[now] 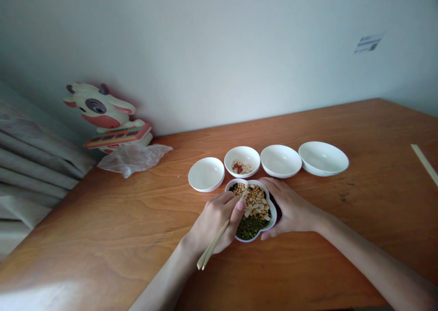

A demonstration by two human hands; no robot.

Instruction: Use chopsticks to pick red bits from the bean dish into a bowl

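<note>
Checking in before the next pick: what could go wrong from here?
The chopsticks in the left hand reach into the yellow grains, so a slip could flick some over the rim of the white flower-shaped dish. That dish sits close to the small white bowl, so a jolt might knock it. If the right hand lets go, the dish could shift.

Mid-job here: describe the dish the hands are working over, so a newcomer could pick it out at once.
On the wooden table, find the row of four white bowls. Just in front of them sits a white flower-shaped dish. Unlike the round bowls, it has scalloped, petal-like edges and holds green pulses and pale seeds.
</note>
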